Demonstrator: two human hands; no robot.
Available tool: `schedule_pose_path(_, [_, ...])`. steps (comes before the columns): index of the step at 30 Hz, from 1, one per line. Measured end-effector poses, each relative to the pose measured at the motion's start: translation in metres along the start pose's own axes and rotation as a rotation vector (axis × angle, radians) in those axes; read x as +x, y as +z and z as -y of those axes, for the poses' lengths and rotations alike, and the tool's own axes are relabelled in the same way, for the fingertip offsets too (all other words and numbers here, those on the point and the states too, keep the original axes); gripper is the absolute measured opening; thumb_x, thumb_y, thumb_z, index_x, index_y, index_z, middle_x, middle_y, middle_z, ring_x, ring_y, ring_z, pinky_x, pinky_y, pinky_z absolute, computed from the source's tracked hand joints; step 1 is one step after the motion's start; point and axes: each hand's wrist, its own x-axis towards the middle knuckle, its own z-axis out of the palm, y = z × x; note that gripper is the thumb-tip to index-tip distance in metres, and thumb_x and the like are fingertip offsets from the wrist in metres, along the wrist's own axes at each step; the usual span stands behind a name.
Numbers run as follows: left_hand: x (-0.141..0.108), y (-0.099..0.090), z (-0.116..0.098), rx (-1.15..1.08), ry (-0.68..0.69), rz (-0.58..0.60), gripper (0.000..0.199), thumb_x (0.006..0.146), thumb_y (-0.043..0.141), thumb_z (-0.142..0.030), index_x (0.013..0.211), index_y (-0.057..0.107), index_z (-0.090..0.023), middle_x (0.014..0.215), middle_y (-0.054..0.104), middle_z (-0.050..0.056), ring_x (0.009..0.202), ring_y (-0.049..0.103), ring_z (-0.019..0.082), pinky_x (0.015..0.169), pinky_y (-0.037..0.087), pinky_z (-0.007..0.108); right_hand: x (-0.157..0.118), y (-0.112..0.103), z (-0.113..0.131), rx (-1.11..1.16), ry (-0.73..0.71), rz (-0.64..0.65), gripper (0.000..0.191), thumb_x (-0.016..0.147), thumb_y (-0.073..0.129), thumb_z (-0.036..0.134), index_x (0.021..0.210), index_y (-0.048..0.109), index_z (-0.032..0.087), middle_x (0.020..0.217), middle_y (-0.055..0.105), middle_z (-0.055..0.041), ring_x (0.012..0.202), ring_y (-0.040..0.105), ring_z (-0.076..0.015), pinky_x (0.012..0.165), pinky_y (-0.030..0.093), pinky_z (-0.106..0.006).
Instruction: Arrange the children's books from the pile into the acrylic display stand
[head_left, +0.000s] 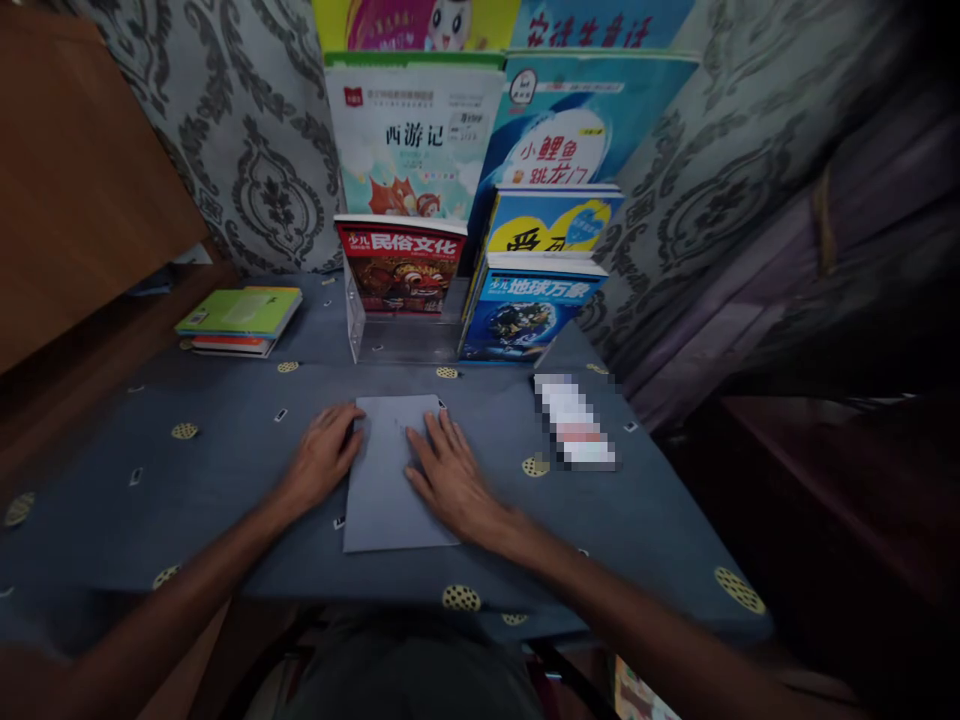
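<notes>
A pale, nearly blank sheet or thin booklet (390,490) lies flat on the dark blue patterned tablecloth (247,480), in front of the person's body. At its upper left edge rests my left hand (324,455), its fingers slightly bent and apart, the fingertips by the edge. My right hand (454,475) lies palm down across the right side of the sheet, fingers spread and pointing away. Neither hand grips anything that shows. Part of the sheet's right edge is hidden under my right hand.
Behind the sheet, a clear stand (405,340) holds several upright children's books. A small stack of books (240,312) lies at the back left. To the right is a blurred-out rectangular object (576,425). Patterned curtains (277,170) hang behind; a brown panel (82,170) stands left.
</notes>
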Motion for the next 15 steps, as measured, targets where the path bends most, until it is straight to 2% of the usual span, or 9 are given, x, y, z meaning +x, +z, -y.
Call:
schedule_pose_path(3, [0.005, -0.003, 0.001, -0.286, -0.153, -0.009, 0.03, 0.088, 0.051, -0.037, 0.112, 0.059, -0.021, 0.112, 0.07, 0.009, 0.104, 0.066, 0.024, 0.091, 0.052, 0.042, 0.001, 0.0, 0.004, -0.021, 0.025, 0.014, 0.055, 0.097, 0.055, 0.033, 0.147, 0.047, 0.012, 0.16, 0.032, -0.0242, 0.152, 0.016, -0.0422, 0.119, 0.029, -0.063])
schedule_pose_path(6, [0.01, -0.003, -0.003, -0.676, -0.35, -0.05, 0.046, 0.077, 0.064, -0.046, 0.113, 0.054, -0.02, 0.111, 0.069, 0.008, 0.09, 0.069, 0.02, 0.08, 0.055, 0.035, 0.0, -0.001, 0.004, -0.024, 0.024, 0.005, 0.055, 0.098, 0.054, 0.034, 0.148, 0.046, 0.013, 0.16, 0.032, -0.0225, 0.152, 0.016, -0.0414, 0.119, 0.029, -0.061])
schedule_pose_path(8, [0.012, -0.002, -0.008, -0.874, -0.483, 0.001, 0.054, 0.068, 0.072, -0.05, 0.109, 0.054, -0.018, 0.094, 0.07, 0.004, 0.073, 0.066, 0.016, 0.068, 0.053, 0.03, -0.001, 0.001, 0.003, -0.024, 0.018, -0.006, 0.056, 0.098, 0.054, 0.034, 0.148, 0.045, 0.012, 0.161, 0.031, -0.0225, 0.152, 0.016, -0.041, 0.119, 0.029, -0.061])
schedule_pose_path(10, [0.014, 0.0, -0.014, -0.993, -0.577, 0.096, 0.053, 0.063, 0.076, -0.052, 0.098, 0.056, -0.018, 0.075, 0.066, -0.001, 0.062, 0.062, 0.014, 0.06, 0.05, 0.026, -0.002, 0.002, 0.0, -0.018, 0.006, -0.023, 0.056, 0.098, 0.053, 0.034, 0.149, 0.044, 0.013, 0.161, 0.031, -0.022, 0.152, 0.015, -0.0401, 0.119, 0.029, -0.061])
schedule_pose_path(12, [0.016, 0.002, -0.017, -1.07, -0.628, 0.142, 0.049, 0.06, 0.078, -0.053, 0.087, 0.058, -0.017, 0.066, 0.062, -0.003, 0.057, 0.059, 0.012, 0.056, 0.048, 0.024, -0.002, 0.004, -0.003, 0.007, -0.001, -0.037, 0.057, 0.098, 0.053, 0.035, 0.149, 0.044, 0.014, 0.161, 0.032, -0.0206, 0.153, 0.015, -0.0386, 0.12, 0.028, -0.06])
schedule_pose_path(15, [0.023, 0.006, -0.015, -1.152, -0.661, 0.093, 0.048, 0.055, 0.082, -0.051, 0.08, 0.059, -0.017, 0.061, 0.06, -0.005, 0.053, 0.056, 0.011, 0.052, 0.045, 0.022, 0.003, 0.004, -0.014, 0.102, 0.038, -0.053, 0.058, 0.098, 0.05, 0.036, 0.15, 0.042, 0.012, 0.162, 0.029, -0.0209, 0.153, 0.019, -0.0358, 0.121, 0.027, -0.057])
